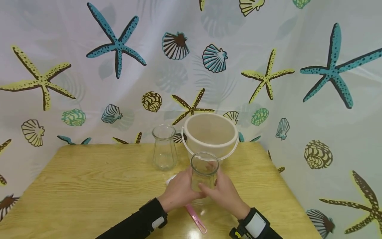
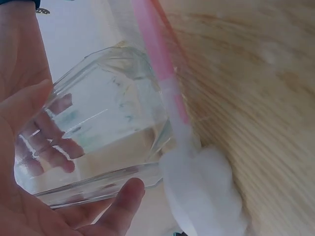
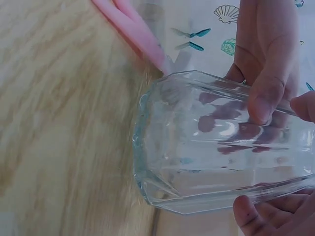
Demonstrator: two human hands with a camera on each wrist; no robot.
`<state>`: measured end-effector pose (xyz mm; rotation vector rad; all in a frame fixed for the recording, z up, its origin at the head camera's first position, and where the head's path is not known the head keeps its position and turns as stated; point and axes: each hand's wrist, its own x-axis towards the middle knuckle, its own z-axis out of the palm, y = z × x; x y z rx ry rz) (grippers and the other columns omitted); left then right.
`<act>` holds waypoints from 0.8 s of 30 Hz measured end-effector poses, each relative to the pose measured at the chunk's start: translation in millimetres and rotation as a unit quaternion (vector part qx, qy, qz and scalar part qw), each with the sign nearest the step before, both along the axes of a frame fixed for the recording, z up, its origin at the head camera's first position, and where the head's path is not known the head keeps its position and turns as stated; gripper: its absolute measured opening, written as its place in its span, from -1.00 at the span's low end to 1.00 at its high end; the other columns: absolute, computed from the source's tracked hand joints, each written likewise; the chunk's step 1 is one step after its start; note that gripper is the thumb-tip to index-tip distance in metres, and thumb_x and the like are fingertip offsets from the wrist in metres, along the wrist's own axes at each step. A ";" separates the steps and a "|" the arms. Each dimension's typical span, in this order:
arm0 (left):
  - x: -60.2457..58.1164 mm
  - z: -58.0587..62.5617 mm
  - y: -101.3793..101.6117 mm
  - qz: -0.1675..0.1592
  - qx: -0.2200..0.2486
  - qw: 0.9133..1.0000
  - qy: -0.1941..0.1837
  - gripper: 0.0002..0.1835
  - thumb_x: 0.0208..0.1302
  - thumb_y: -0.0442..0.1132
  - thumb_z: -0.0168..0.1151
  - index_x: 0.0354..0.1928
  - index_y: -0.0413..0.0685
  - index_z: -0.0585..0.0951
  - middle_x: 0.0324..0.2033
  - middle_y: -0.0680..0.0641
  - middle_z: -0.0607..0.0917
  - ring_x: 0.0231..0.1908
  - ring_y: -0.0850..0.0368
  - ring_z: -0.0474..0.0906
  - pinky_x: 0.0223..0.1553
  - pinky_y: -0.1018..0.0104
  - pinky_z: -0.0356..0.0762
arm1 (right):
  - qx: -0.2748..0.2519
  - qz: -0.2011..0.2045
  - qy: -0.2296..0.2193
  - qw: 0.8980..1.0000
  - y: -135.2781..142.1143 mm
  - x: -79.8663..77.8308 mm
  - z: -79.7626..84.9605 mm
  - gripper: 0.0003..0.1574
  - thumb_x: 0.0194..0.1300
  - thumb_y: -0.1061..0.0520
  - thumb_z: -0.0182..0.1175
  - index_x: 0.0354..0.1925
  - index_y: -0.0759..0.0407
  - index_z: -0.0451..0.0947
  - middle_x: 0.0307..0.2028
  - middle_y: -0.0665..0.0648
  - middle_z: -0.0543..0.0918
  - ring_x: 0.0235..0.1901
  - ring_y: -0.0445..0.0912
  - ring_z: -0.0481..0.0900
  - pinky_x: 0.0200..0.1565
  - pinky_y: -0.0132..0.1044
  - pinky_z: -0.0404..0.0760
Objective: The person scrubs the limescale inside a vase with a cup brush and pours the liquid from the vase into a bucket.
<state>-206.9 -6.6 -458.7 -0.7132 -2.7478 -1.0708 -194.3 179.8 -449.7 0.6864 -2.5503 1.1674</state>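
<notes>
Between both hands a clear faceted glass vase (image 1: 204, 166) is held upright, its round mouth facing up. My left hand (image 1: 180, 191) grips its left side and my right hand (image 1: 223, 191) its right side, thumbs at the front. In the right wrist view the thick base of the vase (image 3: 187, 152) is close to the tabletop; I cannot tell if it touches. A sponge brush with a pink handle (image 1: 195, 219) lies on the table under my left hand. The left wrist view shows its white sponge head (image 2: 204, 191) beside the vase.
A second clear glass vase (image 1: 165, 149) stands at the back, left of a cream bucket (image 1: 191, 141) whose handle hangs down in front. The wooden table (image 1: 98, 186) ends at a curtain (image 1: 119, 89) printed with starfish and shells, at the back and both sides.
</notes>
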 end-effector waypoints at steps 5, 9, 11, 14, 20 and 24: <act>7.0 2.4 -14.3 0.000 -0.004 1.000 -0.001 -0.02 -0.20 0.32 0.42 0.27 0.11 0.27 -0.08 0.05 0.62 -0.14 0.15 0.52 -0.25 0.16 0.55 | -0.017 0.029 -0.007 0.999 -13.4 0.3 -0.9 -0.01 0.10 -0.15 0.37 0.35 0.01 0.10 0.13 0.16 0.48 -0.11 -0.06 0.48 -0.19 -0.02 0.57; 12.7 2.7 -23.2 0.005 -0.002 1.000 -0.003 0.00 -0.21 0.28 0.44 0.29 0.08 0.25 -0.03 0.00 0.61 -0.10 0.16 0.50 -0.23 0.14 0.56 | -0.029 0.046 -0.013 0.998 -23.1 0.8 0.2 0.00 0.06 -0.11 0.41 0.34 0.00 0.12 0.13 0.19 0.47 0.11 -0.06 0.37 0.07 0.13 0.42; 15.0 1.9 -27.2 0.008 -0.004 1.000 0.001 0.02 -0.21 0.28 0.45 0.30 0.07 0.24 -0.03 -0.03 0.61 -0.10 0.16 0.49 -0.24 0.14 0.56 | -0.033 0.055 -0.015 0.998 -26.8 0.7 0.3 0.02 0.05 -0.10 0.42 0.35 -0.04 0.12 0.13 0.16 0.47 0.11 -0.08 0.37 0.08 0.12 0.41; 18.6 0.2 -33.7 0.014 -0.010 1.000 0.008 0.01 -0.21 0.26 0.45 0.30 0.08 0.23 -0.05 -0.03 0.62 -0.12 0.18 0.49 -0.25 0.15 0.57 | -0.029 0.070 -0.015 0.997 -32.6 0.1 0.0 0.06 0.03 -0.09 0.43 0.38 -0.08 0.10 0.18 0.06 0.44 0.13 -0.12 0.36 0.11 0.06 0.40; 25.9 -1.7 -45.4 0.005 -0.001 1.000 0.017 0.01 -0.17 0.24 0.44 0.32 0.08 0.20 -0.05 0.00 0.61 -0.11 0.18 0.49 -0.23 0.14 0.57 | -0.017 0.074 -0.009 0.997 -42.3 0.5 -5.3 0.08 -0.01 -0.07 0.46 0.37 -0.05 0.12 0.21 0.01 0.39 0.13 -0.15 0.34 0.13 0.06 0.37; 30.6 -2.3 -51.7 0.002 0.007 1.000 0.016 0.01 -0.16 0.21 0.45 0.33 0.06 0.20 -0.07 -0.02 0.62 -0.12 0.18 0.49 -0.24 0.15 0.57 | -0.036 0.084 -0.034 0.995 -48.8 2.2 -11.9 0.00 0.00 -0.11 0.45 0.32 -0.07 0.16 0.15 0.03 0.44 0.12 -0.14 0.35 0.13 0.06 0.37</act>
